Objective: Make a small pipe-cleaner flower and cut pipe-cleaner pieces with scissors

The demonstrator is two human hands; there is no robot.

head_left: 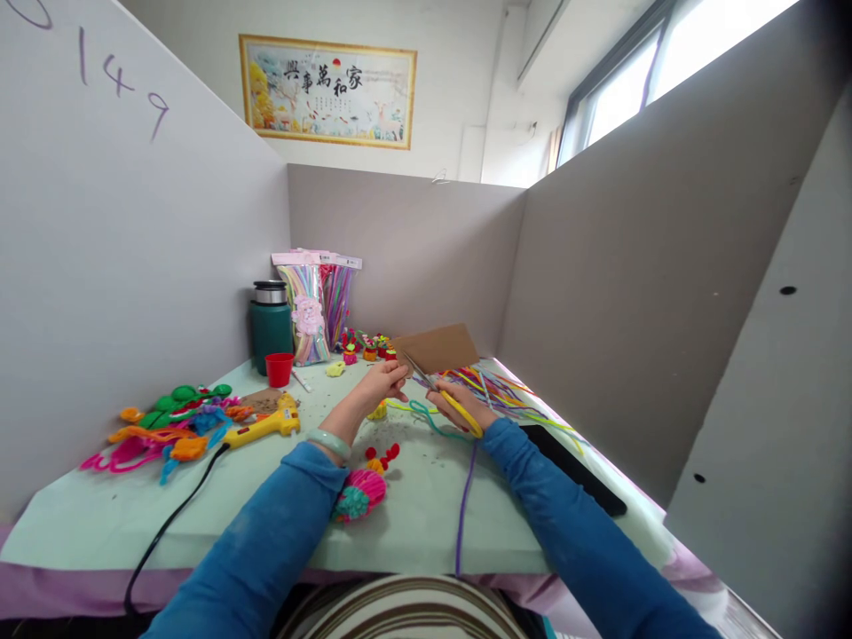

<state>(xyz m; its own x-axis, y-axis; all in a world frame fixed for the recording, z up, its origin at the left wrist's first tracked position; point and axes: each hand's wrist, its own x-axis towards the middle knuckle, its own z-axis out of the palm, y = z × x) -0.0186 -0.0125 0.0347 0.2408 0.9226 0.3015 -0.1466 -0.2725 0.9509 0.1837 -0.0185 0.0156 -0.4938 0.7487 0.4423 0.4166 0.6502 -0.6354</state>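
The right hand [466, 404] has its grip around the scissors [461, 414]. The left hand [391, 380] seems to pinch the near edge of the brown card [443, 349]. It looks like cutting time: hold steady, fingers away from the blades. Below both grips is a pale table [419, 546]; grey walls [399, 240] stand around.

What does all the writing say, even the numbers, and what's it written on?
"149": handwritten on the left partition, after a rounded stroke cut off by the picture's top edge.
"家和萬事興": big characters on the gold-framed wall picture, read right to left; the smaller writing beneath them is too small to read.
Packet headers: print too small to read.
Yellow glue gun: small label mark, too blurred to read.
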